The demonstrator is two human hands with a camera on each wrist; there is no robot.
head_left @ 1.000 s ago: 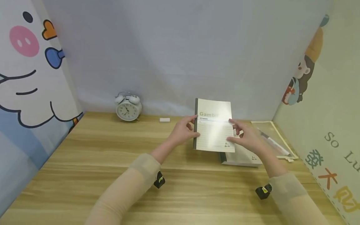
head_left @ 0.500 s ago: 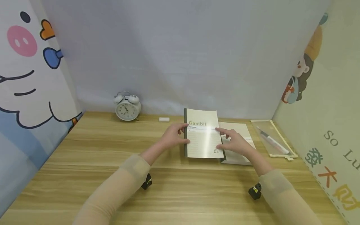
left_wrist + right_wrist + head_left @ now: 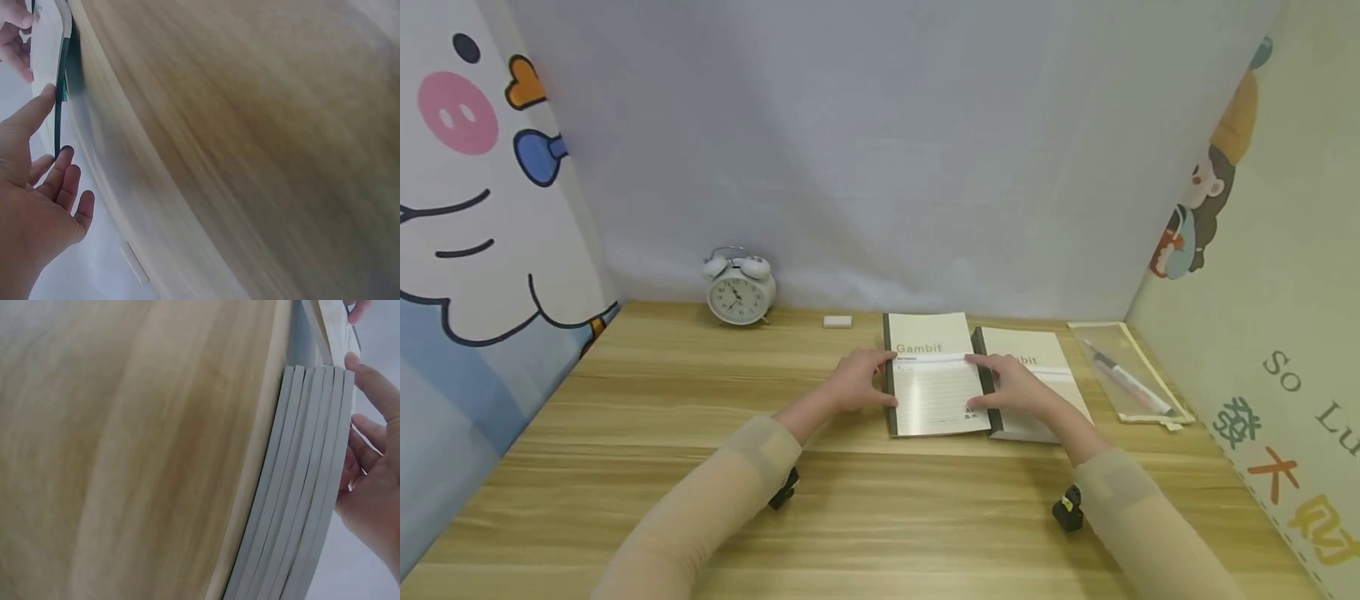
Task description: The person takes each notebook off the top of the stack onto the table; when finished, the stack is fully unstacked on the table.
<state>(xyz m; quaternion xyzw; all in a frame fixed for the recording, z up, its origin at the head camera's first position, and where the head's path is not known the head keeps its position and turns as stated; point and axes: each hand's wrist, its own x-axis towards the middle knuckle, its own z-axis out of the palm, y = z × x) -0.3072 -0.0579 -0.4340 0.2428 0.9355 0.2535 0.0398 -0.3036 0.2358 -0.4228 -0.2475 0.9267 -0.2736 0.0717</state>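
1. Nearest are two sleeved forearms reaching forward over the wooden desk (image 3: 647, 417).
2. The left hand (image 3: 854, 388) holds the spine edge of a cream notebook (image 3: 934, 385), thumb on the cover and fingers at the edge; the right hand (image 3: 1017, 390) pinches its right edge. The notebook sits low over the desk, just left of a stack of notebooks (image 3: 1037, 375); the right wrist view shows its near edge slightly raised beside the stack's page edges (image 3: 300, 487).
3. My judgement: the step in hand is setting this notebook down beside the stack. The next move calls for lowering it flat, spine parallel to the stack, then letting go with both hands.
4. Right of the stack lies a clear pencil pouch (image 3: 1123, 371) with a pen inside.
5. Farthest, by the back wall, stand a white alarm clock (image 3: 739, 286) and a small eraser (image 3: 838, 321).
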